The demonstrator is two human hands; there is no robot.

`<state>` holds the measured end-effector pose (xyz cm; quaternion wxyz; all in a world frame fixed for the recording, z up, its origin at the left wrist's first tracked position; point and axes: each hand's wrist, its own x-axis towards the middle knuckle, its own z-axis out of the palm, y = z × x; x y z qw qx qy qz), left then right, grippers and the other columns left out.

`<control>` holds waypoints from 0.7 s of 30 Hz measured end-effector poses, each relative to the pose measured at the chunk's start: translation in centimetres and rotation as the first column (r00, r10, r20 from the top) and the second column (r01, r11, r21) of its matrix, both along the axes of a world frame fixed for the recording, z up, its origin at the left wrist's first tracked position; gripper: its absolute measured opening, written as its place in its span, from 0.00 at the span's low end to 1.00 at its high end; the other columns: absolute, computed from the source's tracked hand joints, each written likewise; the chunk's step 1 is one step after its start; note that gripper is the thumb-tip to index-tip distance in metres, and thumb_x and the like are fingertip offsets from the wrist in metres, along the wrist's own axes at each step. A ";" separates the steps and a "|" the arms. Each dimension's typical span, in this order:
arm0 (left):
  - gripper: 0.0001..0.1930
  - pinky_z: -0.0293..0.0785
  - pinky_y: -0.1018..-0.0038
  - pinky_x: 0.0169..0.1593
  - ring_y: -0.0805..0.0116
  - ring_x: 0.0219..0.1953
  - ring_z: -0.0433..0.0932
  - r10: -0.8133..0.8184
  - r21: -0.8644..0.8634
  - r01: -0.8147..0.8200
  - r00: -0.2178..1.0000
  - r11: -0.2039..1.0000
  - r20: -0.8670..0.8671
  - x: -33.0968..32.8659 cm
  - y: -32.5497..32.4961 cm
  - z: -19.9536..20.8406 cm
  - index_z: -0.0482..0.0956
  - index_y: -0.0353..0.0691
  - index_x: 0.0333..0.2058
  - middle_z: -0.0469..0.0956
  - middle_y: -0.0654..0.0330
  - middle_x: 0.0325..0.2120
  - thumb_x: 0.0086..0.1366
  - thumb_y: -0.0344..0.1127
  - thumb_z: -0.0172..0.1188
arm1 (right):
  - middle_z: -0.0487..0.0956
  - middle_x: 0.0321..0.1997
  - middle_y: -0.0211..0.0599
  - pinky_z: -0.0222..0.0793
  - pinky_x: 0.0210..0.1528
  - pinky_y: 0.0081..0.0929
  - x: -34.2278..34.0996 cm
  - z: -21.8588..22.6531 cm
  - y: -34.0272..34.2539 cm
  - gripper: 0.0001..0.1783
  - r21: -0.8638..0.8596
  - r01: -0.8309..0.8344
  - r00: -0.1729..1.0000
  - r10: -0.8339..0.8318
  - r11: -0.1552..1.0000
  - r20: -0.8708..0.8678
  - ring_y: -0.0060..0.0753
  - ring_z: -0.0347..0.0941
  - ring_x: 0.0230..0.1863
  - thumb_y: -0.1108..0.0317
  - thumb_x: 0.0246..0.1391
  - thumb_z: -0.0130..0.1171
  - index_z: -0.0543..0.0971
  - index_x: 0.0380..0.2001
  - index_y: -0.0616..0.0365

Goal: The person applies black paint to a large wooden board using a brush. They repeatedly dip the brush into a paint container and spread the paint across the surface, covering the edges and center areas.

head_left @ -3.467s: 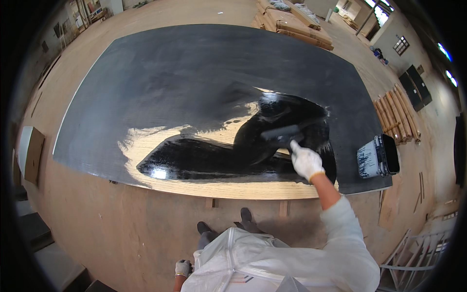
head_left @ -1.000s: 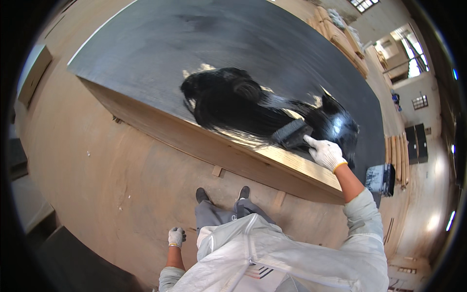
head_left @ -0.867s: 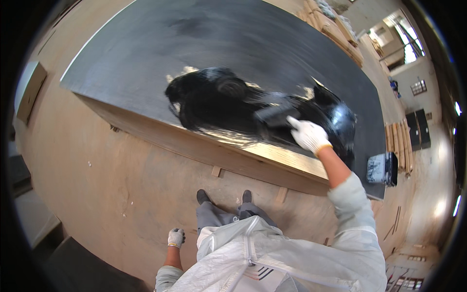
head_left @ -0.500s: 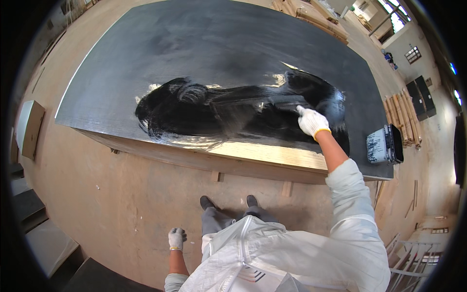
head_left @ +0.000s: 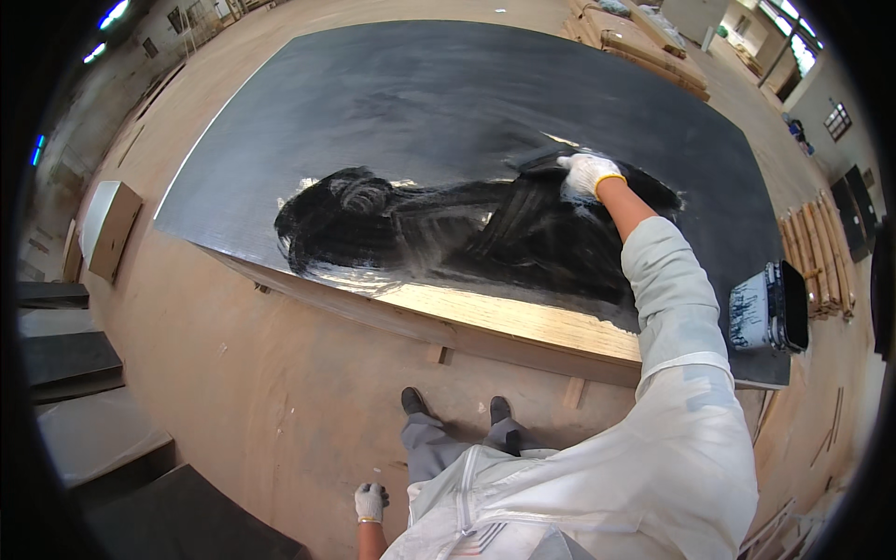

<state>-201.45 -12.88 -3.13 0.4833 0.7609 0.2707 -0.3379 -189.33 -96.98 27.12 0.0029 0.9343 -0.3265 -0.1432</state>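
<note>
A big board stack with a black-coated top (head_left: 411, 84) lies in front of me. Wet, glossy black coating (head_left: 345, 219) is smeared over its near middle, and a strip of bare pale wood (head_left: 504, 317) shows along the near edge. My right hand (head_left: 590, 175), in a white knit glove, is closed on a dark, flat-edged spreader (head_left: 538, 162) pressed to the wet coating; the hand hides part of it. Down at my side hangs my left hand (head_left: 371, 502), also gloved, fingers curled, with nothing visible in it.
A bucket (head_left: 749, 313) streaked with black stands on the board's right near corner. Wooden poles (head_left: 818, 257) and a plank pile (head_left: 644, 47) lie beyond. Dark panels (head_left: 70, 364) are stacked at the left, near a pale box (head_left: 110, 229). Wood blocks (head_left: 574, 392) show beneath the board.
My right hand has pushed the spreader farther across the board, away from me, dragging the wet black coating. The whole view has shifted slightly. My left hand still hangs low.
</note>
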 end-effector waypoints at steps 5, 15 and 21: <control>0.08 0.80 0.61 0.23 0.60 0.20 0.82 -0.212 0.311 0.216 0.976 0.926 -0.049 -12.7 4.9 -1.3 0.80 0.32 0.30 0.81 0.53 0.22 0.65 0.31 0.59 | 0.80 0.67 0.47 0.76 0.66 0.46 -0.8 1.7 10.3 0.34 0.151 -0.307 0.943 0.321 0.940 -0.084 0.52 0.79 0.66 0.64 0.63 0.49 0.73 0.73 0.31; 0.11 0.80 0.59 0.30 0.56 0.26 0.84 -0.236 0.325 0.253 0.967 0.911 -0.092 -10.8 1.1 2.6 0.84 0.33 0.32 0.84 0.51 0.25 0.64 0.35 0.60 | 0.74 0.75 0.44 0.69 0.74 0.46 -0.3 1.1 -4.2 0.38 0.155 -0.010 1.000 0.010 0.988 -0.002 0.53 0.70 0.75 0.70 0.62 0.49 0.69 0.76 0.34; 0.12 0.80 0.59 0.35 0.55 0.30 0.85 -0.252 0.282 0.255 0.967 0.925 -0.045 -6.5 -1.3 6.3 0.86 0.34 0.34 0.85 0.49 0.27 0.64 0.38 0.61 | 0.75 0.75 0.42 0.71 0.71 0.47 -1.9 0.2 -1.4 0.39 0.201 -0.089 0.996 0.087 0.976 0.021 0.54 0.72 0.73 0.71 0.61 0.49 0.69 0.77 0.34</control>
